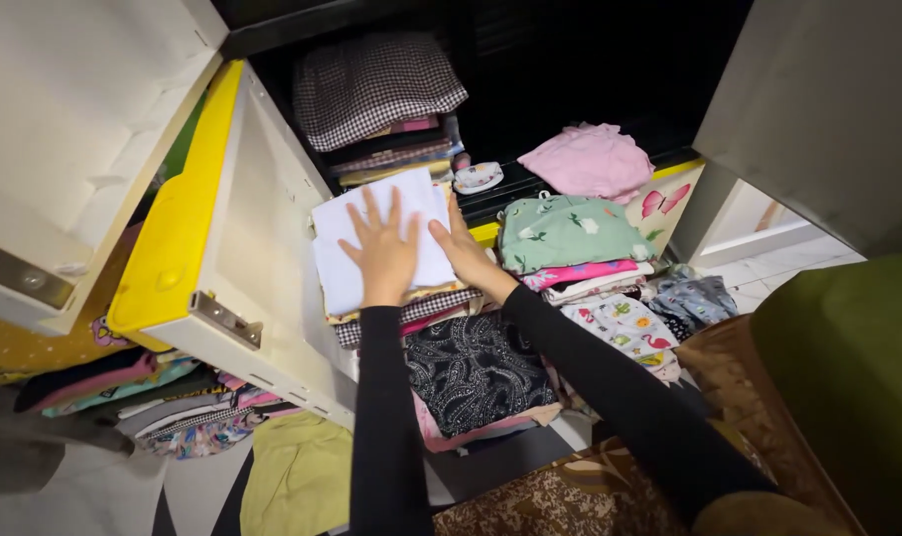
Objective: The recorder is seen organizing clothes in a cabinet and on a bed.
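My left hand [383,250] lies flat, fingers spread, on a folded white cloth [344,260] that tops a stack of folded clothes on a cupboard shelf. My right hand [461,248] grips the right edge of the same white cloth and the stack under it. Both arms wear black sleeves. Below the white cloth show yellow, checked and pink folded layers [426,310]. A black garment with a white paisley pattern [476,372] lies on the shelf beneath.
An open white cupboard door with a yellow edge [178,233] stands at the left. A checked stack [376,89] sits above, a pink cloth [590,159] and a green printed stack [568,230] to the right. A green cushion [848,367] is at the far right.
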